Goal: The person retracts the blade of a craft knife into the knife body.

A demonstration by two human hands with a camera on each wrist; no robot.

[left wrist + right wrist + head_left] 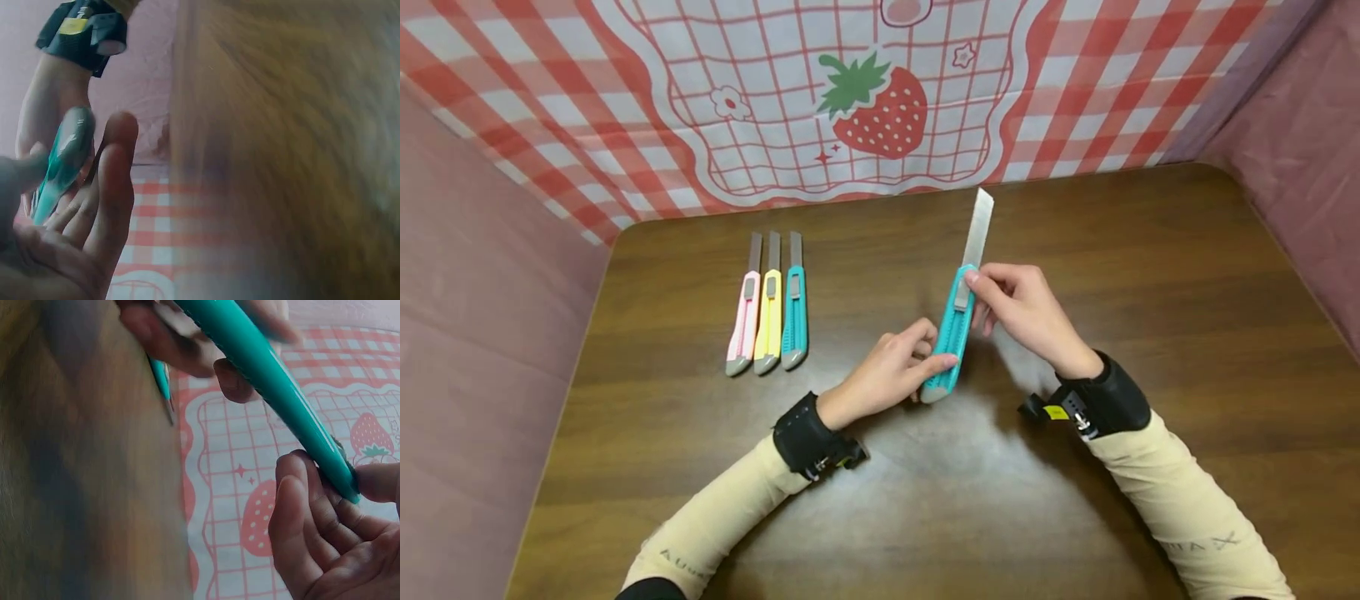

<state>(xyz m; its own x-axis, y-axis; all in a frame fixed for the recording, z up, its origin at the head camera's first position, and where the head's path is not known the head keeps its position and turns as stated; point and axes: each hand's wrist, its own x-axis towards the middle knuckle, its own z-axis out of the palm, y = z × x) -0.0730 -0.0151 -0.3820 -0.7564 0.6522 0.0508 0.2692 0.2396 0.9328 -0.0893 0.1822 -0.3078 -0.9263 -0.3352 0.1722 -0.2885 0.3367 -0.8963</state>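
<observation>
Cream sleeves, two, nearest my head camera, each meeting a black wrist strap. Left hand: fingers grasping the grey-tipped tail of a teal snap-off utility knife, thumb across its face. Right hand: thumb and fingers pinching the same handle's upper end, near the slider. I see this knife raised over the wood-grain table, blade extended, pointing away. Left of it, lying side by side, blades out: pink knife, yellow knife, second teal knife. Farthest: red-and-white gingham cloth, strawberry print.
</observation>
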